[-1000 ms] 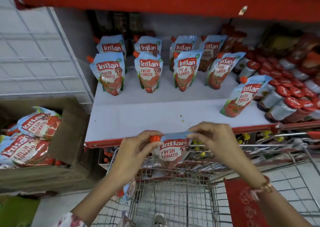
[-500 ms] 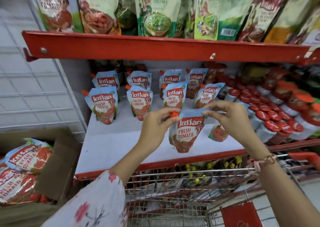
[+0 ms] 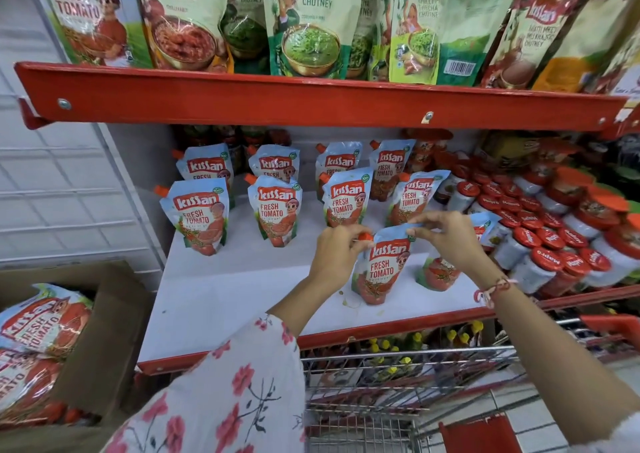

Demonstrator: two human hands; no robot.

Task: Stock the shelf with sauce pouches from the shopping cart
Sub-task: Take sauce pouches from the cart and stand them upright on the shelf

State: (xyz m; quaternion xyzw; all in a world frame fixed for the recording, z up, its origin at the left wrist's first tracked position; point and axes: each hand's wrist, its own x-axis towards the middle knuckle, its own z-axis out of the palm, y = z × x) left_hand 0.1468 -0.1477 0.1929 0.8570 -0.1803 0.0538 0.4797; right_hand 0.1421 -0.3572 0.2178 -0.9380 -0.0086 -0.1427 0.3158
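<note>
A blue and red Kissan tomato sauce pouch point(image 3: 379, 269) stands upright on the white shelf point(image 3: 242, 296), near its front edge. My left hand point(image 3: 337, 250) pinches its orange cap at the top left corner. My right hand point(image 3: 446, 234) pinches the top right corner. Several like pouches stand in two rows behind it, such as one at the left point(image 3: 199, 215). Another pouch point(image 3: 438, 272) stands just right of the held one, partly hidden by my right wrist. The wire shopping cart point(image 3: 398, 393) is below the shelf.
White jars with red lids point(image 3: 554, 241) crowd the shelf's right end. The red upper shelf point(image 3: 311, 101) carries chutney pouches overhead. A cardboard box point(image 3: 104, 331) at the lower left holds more tomato pouches. A white grid panel point(image 3: 62, 193) bounds the left.
Both hands lifted the pouch from above the cart up and forward, then set its base down on the shelf. The view tilted upward, showing the upper shelf.
</note>
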